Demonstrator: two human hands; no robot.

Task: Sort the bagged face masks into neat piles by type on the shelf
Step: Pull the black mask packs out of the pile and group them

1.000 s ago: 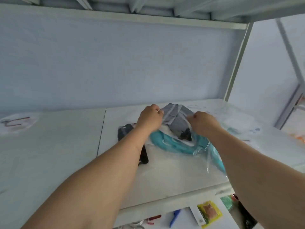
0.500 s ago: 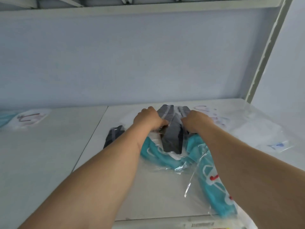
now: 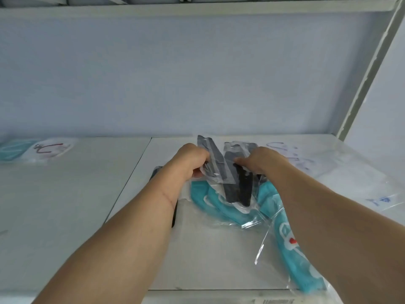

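Observation:
Both hands work at a heap of bagged masks in the middle of the white shelf (image 3: pixel 72 205). My left hand (image 3: pixel 189 162) grips a grey mask in a clear bag (image 3: pixel 213 162), tilted up off the heap. Just to its right, my right hand (image 3: pixel 262 160) holds a darker black bagged mask (image 3: pixel 240 189). Beneath them lie teal bagged masks (image 3: pixel 215 204), and one more teal bag (image 3: pixel 295 255) stretches toward the front right. A further black mask (image 3: pixel 156 172) is mostly hidden under my left wrist.
White bagged masks (image 3: pixel 341 172) lie flat at the right, one with a blue print (image 3: pixel 380 200). At the far left are a teal bag (image 3: pixel 12 150) and a white bag with a dark red strap (image 3: pixel 51 148). A shelf upright (image 3: pixel 370 69) rises at the right.
The two dark bags, held together before, have come apart: my left hand has tilted the grey one up to the left, while my right hand keeps the black one.

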